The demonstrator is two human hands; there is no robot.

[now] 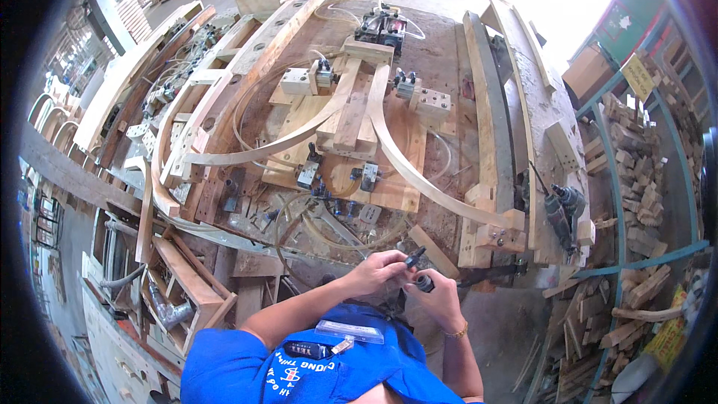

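My left hand is closed in front of my chest, its fingertips pinching a small black fitting with a narrow tip. Close against it, my right hand curls round a dark, round-ended cylindrical piece. Whether these two dark pieces are joined cannot be made out. Beyond my hands, a wooden jig lies on the worn workbench. Two curved wooden slats, the left slat and the right slat, spread from its middle. Small valve blocks with thin hoses stand on the jig.
A corded power tool rests at the bench's right side. Blue racks farther right hold wood offcuts. Long timber rails run along the left. Below them stands a wooden frame. Clear hose loops near the front edge.
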